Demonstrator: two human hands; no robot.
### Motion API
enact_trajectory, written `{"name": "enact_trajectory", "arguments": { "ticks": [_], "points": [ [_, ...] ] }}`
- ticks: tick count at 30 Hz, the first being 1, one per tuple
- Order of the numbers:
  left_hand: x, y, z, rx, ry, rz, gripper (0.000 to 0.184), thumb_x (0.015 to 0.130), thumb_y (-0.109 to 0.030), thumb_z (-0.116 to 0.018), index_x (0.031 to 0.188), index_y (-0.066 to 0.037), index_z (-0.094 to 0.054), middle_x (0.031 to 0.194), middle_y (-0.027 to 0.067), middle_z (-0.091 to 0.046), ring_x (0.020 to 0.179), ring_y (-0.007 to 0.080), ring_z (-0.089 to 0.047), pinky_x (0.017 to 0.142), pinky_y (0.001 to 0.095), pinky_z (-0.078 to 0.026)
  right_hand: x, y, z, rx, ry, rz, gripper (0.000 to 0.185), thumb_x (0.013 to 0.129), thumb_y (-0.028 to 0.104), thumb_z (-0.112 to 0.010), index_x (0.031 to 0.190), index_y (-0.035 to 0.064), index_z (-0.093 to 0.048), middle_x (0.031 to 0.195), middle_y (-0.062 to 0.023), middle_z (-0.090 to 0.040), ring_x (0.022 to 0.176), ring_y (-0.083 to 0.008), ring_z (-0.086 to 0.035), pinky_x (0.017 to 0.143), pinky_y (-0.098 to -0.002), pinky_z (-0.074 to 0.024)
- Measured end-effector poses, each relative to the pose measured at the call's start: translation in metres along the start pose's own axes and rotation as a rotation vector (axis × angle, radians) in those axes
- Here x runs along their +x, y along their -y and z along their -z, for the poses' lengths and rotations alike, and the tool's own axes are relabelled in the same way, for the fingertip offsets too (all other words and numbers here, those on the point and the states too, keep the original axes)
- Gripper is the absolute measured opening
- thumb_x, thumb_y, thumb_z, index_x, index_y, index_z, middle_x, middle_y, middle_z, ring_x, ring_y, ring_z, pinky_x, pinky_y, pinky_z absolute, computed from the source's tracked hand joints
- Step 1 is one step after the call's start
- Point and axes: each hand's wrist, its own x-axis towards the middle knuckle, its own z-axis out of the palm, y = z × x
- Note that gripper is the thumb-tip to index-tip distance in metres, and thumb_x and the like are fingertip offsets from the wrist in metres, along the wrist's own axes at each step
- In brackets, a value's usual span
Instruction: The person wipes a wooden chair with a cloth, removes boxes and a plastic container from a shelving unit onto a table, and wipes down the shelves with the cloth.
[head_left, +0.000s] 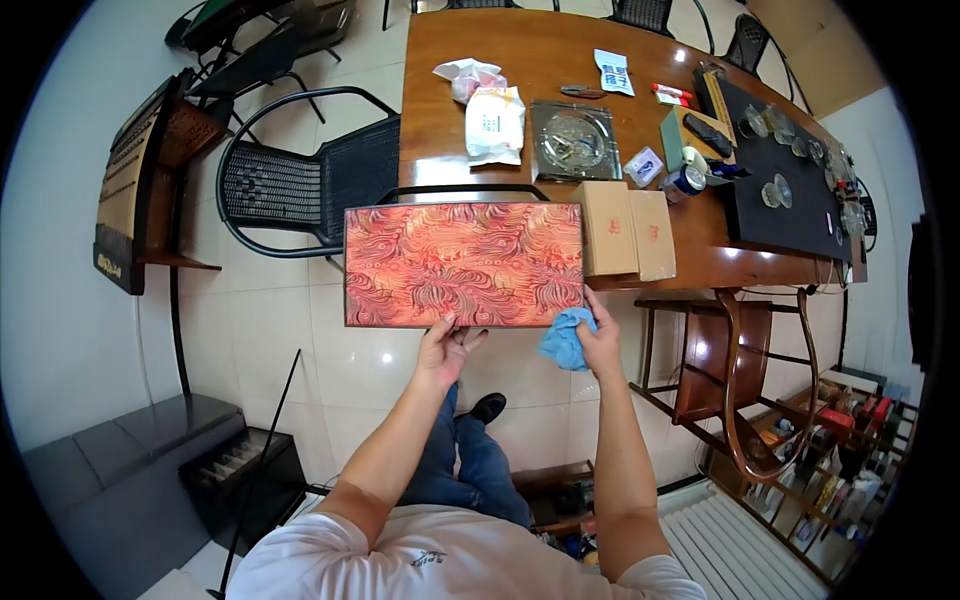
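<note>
Okay, near to far: both bare hands are up at the patterned box, one edge each. Left hand (450, 350) is at the near long edge, roughly mid-length: thumb at the rim, other fingers loosely curled just below it. Can't tell whether it's really clamped or only steadying. Right hand (601, 342) is at the near right corner, closed on a crumpled blue cloth (568, 341), index finger reaching up along the short right edge.

The red-and-orange swirl-patterned box (463, 265) (could be a flat panel, depth doesn't show) lies straight ahead of the hands, face up, in front of the person's torso. Key relation: long axis runs left-right, square across the body. From the left hand the face goes forward and to both sides; from the right hand nearly all of it lies left and forward. Left is nearer its middle, right is nearer the corner. Cloth sits at the near edge by that corner, mostly off the face. What carries the box underneath is hidden.

Beyond: brown cardboard cartons (607, 235) just right of the box's far part, black woven armchair (268, 190) to the left, then the glass ashtray (541, 140) and white packet (494, 125) on the wooden table (540, 45).
</note>
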Motion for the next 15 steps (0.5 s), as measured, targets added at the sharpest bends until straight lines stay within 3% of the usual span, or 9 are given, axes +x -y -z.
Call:
{"name": "enact_trajectory", "arguments": {
  "ticks": [3, 4, 5, 7, 8, 9, 11, 13, 15],
  "points": [
    [-0.002, -0.004, 0.01, 0.057, -0.033, 0.013, 0.025, 0.089, -0.027, -0.077, 0.108, -0.014, -0.067, 0.107, 0.0058, -0.07, 0.117, 0.0283, -0.056, 0.111, 0.069, -0.038, 0.001, 0.012, -0.001, -0.043, 0.003, -0.008, 0.064, 0.088, -0.005, -0.053, 0.151, -0.0042, -0.043, 0.143, -0.0171, -0.058, 0.128, -0.0182, -0.056, 0.108, -0.0294, -0.0414],
    [-0.004, -0.005, 0.017, 0.095, 0.009, 0.015, 0.042, 0.089, -0.039, -0.077, 0.12, -0.014, -0.066, 0.119, 0.0063, -0.069, 0.125, 0.0316, -0.054, 0.111, 0.0707, -0.036, 0.001, 0.013, 0.001, -0.105, 0.013, -0.004, 0.065, 0.087, -0.005, -0.052, 0.151, -0.0037, -0.044, 0.14, -0.0152, -0.061, 0.124, -0.0166, -0.058, 0.106, -0.0286, -0.0425],
    [-0.009, -0.01, 0.026, 0.091, 0.001, 0.011, 0.042, 0.089, -0.039, -0.077, 0.12, -0.014, -0.066, 0.119, 0.0063, -0.069, 0.125, 0.0316, -0.054, 0.111, 0.0707, -0.036, 0.002, 0.015, -0.001, -0.104, 0.021, -0.009, 0.065, 0.087, -0.005, -0.052, 0.151, -0.0037, -0.044, 0.14, -0.0152, -0.061, 0.124, -0.0166, -0.058, 0.106, -0.0286, -0.0425],
    [-0.023, -0.027, 0.046, 0.099, 0.103, 0.113, 0.061, 0.089, -0.049, -0.075, 0.135, -0.013, -0.058, 0.134, 0.0078, -0.062, 0.135, 0.036, -0.048, 0.112, 0.0722, -0.033, 0.002, 0.02, -0.003, -0.171, -0.015, 0.0, 0.065, 0.087, -0.004, -0.051, 0.151, -0.0032, -0.044, 0.136, -0.0129, -0.064, 0.118, -0.0153, -0.06, 0.103, -0.0275, -0.0441],
    [-0.032, -0.039, 0.058, 0.164, 0.106, 0.094, 0.077, 0.089, -0.064, -0.066, 0.144, -0.013, -0.05, 0.146, 0.0083, -0.054, 0.143, 0.0389, -0.041, 0.113, 0.0708, -0.031, 0.001, 0.024, -0.004, -0.173, -0.01, -0.006, 0.065, 0.087, -0.004, -0.051, 0.151, -0.0032, -0.044, 0.136, -0.0129, -0.064, 0.118, -0.0153, -0.06, 0.103, -0.0275, -0.0441],
    [-0.037, -0.058, 0.068, 0.161, 0.102, 0.094, 0.077, 0.089, -0.064, -0.066, 0.144, -0.013, -0.05, 0.146, 0.0083, -0.054, 0.143, 0.0389, -0.041, 0.113, 0.0708, -0.031, 0.0, 0.03, -0.006, -0.208, -0.016, -0.053, 0.065, 0.087, -0.004, -0.051, 0.151, -0.003, -0.044, 0.135, -0.0127, -0.064, 0.118, -0.0153, -0.06, 0.102, -0.0273, -0.044],
    [-0.048, -0.1, 0.087, 0.106, -0.129, 0.082, 0.08, 0.094, -0.072, -0.052, 0.147, -0.013, -0.048, 0.151, 0.0085, -0.049, 0.143, 0.0363, -0.041, 0.114, 0.0674, -0.031, 0.001, 0.035, -0.009, -0.243, -0.02, -0.101, 0.065, 0.087, -0.003, -0.05, 0.152, -0.0027, -0.045, 0.135, -0.0125, -0.064, 0.117, -0.0152, -0.06, 0.102, -0.027, -0.044],
    [-0.046, -0.149, 0.084, 0.381, -0.212, -0.045, 0.083, 0.098, -0.074, -0.04, 0.153, -0.012, -0.042, 0.157, 0.008, -0.044, 0.145, 0.0308, -0.04, 0.114, 0.0622, -0.031, 0.001, 0.035, -0.009, -0.172, -0.011, -0.135, 0.067, 0.087, -0.003, -0.05, 0.153, -0.0018, -0.042, 0.139, -0.0125, -0.061, 0.12, -0.0151, -0.057, 0.104, -0.0272, -0.0424],
    [-0.023, -0.177, 0.073, 0.829, -0.323, -0.27, 0.08, 0.102, -0.068, -0.037, 0.157, -0.009, -0.038, 0.158, 0.0054, -0.044, 0.145, 0.0249, -0.04, 0.114, 0.0556, -0.031, 0.005, 0.028, -0.005, -0.12, 0.006, -0.151, 0.069, 0.086, -0.004, -0.05, 0.154, -0.0012, -0.041, 0.142, -0.0123, -0.059, 0.123, -0.0151, -0.056, 0.106, -0.0274, -0.0413]
  ]
}}
